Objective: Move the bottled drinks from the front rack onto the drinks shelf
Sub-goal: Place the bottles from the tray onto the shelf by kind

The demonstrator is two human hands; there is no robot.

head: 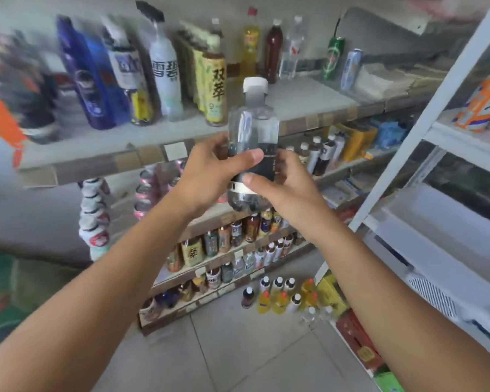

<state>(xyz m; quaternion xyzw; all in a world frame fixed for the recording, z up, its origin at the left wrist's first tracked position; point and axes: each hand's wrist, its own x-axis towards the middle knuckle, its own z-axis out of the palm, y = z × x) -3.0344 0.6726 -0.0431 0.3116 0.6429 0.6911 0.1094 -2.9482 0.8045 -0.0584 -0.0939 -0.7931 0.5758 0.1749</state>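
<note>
Before the drinks shelf [153,148], both hands' grip encircles the clear bottle [252,131].

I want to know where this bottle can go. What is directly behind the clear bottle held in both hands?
Behind the clear bottle lies a bare stretch of the top shelf, with a yellow tea bottle to its left. The bottle and both hands hide part of the shelf's front edge.

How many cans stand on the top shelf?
2: a green can at the back, and a pale blue can just right of it, nearer the front. Blur on the left may hide others.
</note>
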